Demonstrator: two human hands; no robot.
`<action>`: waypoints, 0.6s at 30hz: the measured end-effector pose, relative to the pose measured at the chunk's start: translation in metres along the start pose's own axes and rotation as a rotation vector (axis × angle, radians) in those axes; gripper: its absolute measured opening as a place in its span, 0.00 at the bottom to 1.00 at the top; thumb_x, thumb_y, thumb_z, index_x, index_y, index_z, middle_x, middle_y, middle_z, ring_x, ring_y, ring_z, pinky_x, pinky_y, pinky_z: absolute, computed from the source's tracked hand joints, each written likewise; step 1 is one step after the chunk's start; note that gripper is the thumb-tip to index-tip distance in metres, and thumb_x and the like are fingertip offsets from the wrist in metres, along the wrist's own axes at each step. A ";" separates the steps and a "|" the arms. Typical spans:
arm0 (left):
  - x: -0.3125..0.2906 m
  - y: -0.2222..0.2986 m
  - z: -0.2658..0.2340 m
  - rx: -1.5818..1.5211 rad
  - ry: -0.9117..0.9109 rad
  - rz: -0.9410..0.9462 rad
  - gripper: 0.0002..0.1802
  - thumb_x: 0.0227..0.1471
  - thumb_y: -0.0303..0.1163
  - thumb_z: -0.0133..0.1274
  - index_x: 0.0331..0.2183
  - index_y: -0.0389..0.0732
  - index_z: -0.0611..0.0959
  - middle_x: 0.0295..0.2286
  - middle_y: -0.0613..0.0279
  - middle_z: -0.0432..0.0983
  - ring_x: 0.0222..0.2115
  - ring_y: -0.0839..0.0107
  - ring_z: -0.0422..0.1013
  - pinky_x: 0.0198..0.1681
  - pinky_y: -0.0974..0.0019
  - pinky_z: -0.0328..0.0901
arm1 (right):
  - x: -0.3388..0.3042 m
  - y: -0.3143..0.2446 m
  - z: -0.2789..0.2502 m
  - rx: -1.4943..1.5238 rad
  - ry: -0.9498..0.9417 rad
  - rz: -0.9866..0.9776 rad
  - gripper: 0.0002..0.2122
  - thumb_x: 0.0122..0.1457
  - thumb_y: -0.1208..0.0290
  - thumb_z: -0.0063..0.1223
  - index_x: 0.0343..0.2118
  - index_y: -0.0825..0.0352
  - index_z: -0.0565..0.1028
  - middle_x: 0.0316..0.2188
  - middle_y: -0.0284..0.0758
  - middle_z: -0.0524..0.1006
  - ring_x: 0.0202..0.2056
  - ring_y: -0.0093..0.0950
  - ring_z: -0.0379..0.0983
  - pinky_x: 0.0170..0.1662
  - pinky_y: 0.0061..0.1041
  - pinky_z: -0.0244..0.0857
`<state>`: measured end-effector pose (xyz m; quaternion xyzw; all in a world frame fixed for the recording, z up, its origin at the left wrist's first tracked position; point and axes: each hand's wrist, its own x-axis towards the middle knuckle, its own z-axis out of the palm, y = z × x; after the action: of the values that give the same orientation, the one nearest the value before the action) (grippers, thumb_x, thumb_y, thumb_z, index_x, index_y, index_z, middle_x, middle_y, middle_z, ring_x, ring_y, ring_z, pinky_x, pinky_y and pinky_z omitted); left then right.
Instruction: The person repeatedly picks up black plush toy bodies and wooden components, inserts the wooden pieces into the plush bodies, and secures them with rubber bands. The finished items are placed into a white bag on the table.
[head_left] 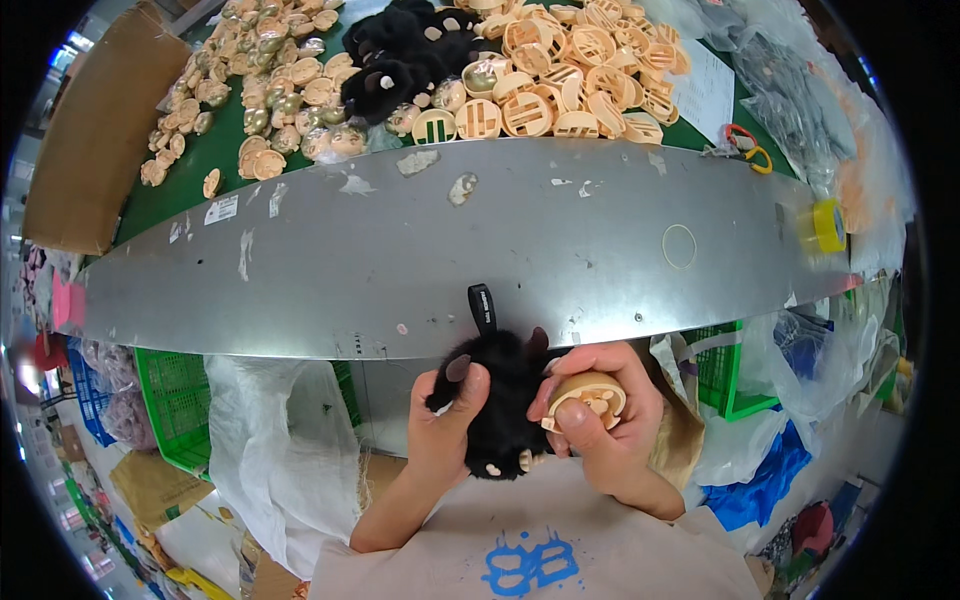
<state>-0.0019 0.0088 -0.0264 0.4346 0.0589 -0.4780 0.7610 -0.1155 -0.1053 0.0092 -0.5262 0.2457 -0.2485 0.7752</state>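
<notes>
Close to my body, just past the bench's near edge, my left hand [445, 420] grips a black plush toy [505, 405] by its side, thumb on top near one ear. The toy has dark ears, a black strap loop [482, 308] at its far end and small beige bits at its near end. Pinched in my right hand [615, 425] is a beige round plastic shell [587, 397], with its hollow, ribbed side partly visible under my thumb. The shell is right beside the plush; whether they touch, I cannot tell.
A grey metal bench [400, 250] spans the middle. Behind it lie heaped beige plastic shells [560, 75], smaller rounded parts [280, 90] and black plush pieces [400, 60]. Scissors [748, 150] and yellow tape [829, 226] sit at right. Green crates [175, 410] and a white sack [275, 450] stand below.
</notes>
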 end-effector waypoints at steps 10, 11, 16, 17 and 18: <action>-0.001 -0.006 -0.004 -0.023 -0.057 0.000 0.17 0.63 0.32 0.48 0.50 0.33 0.74 0.45 0.55 0.76 0.43 0.67 0.75 0.48 0.63 0.70 | -0.002 0.008 -0.005 -0.015 0.024 -0.076 0.10 0.61 0.75 0.53 0.43 0.73 0.70 0.29 0.36 0.78 0.31 0.19 0.76 0.36 0.18 0.69; -0.002 0.000 0.001 -0.077 -0.049 -0.044 0.17 0.62 0.32 0.49 0.50 0.33 0.75 0.45 0.55 0.76 0.43 0.67 0.75 0.48 0.63 0.70 | -0.003 0.008 -0.004 -0.019 0.013 -0.075 0.10 0.61 0.75 0.53 0.43 0.73 0.70 0.29 0.36 0.78 0.31 0.20 0.76 0.36 0.18 0.69; -0.004 0.004 0.014 0.007 -0.211 0.061 0.20 0.55 0.29 0.58 0.49 0.33 0.75 0.44 0.54 0.76 0.43 0.67 0.75 0.49 0.63 0.69 | -0.002 0.010 -0.002 -0.127 0.027 -0.144 0.09 0.60 0.76 0.54 0.42 0.73 0.71 0.30 0.36 0.79 0.31 0.20 0.77 0.34 0.17 0.70; -0.005 0.006 0.013 0.066 -0.175 0.030 0.21 0.54 0.29 0.59 0.49 0.33 0.75 0.45 0.54 0.76 0.43 0.66 0.74 0.49 0.63 0.69 | -0.001 0.008 -0.003 -0.147 0.029 -0.152 0.09 0.60 0.76 0.54 0.42 0.72 0.71 0.30 0.37 0.79 0.31 0.19 0.77 0.34 0.17 0.70; -0.006 0.007 0.012 0.125 -0.140 -0.002 0.22 0.52 0.28 0.60 0.48 0.33 0.75 0.45 0.53 0.76 0.43 0.66 0.74 0.49 0.63 0.69 | -0.002 0.007 -0.004 -0.166 0.030 -0.159 0.09 0.59 0.76 0.55 0.41 0.72 0.72 0.30 0.37 0.79 0.31 0.19 0.77 0.33 0.17 0.70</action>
<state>-0.0034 0.0056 -0.0118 0.4466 -0.0239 -0.5106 0.7344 -0.1184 -0.1049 0.0014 -0.6025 0.2345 -0.2962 0.7030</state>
